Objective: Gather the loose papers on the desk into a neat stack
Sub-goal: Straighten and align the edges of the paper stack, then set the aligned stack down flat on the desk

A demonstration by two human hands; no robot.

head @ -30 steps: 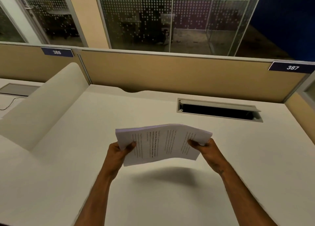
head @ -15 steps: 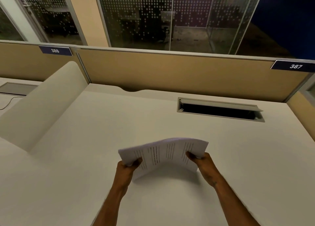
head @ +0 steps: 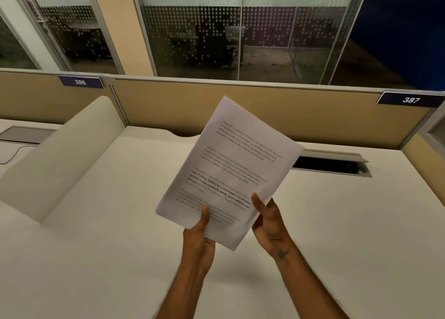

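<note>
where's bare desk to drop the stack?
Both hands, left hand and right hand, hold the paper stack above the desk. Bare patches: left of the arms up to the white divider, and right of them below the cable tray slot. No crowded spot is visible.

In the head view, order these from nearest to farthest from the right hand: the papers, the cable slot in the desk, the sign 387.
From the right hand:
1. papers, touching it, held up in front.
2. cable slot, beyond it on the desk, right of the papers.
3. sign 387, on the partition at far right.
</note>
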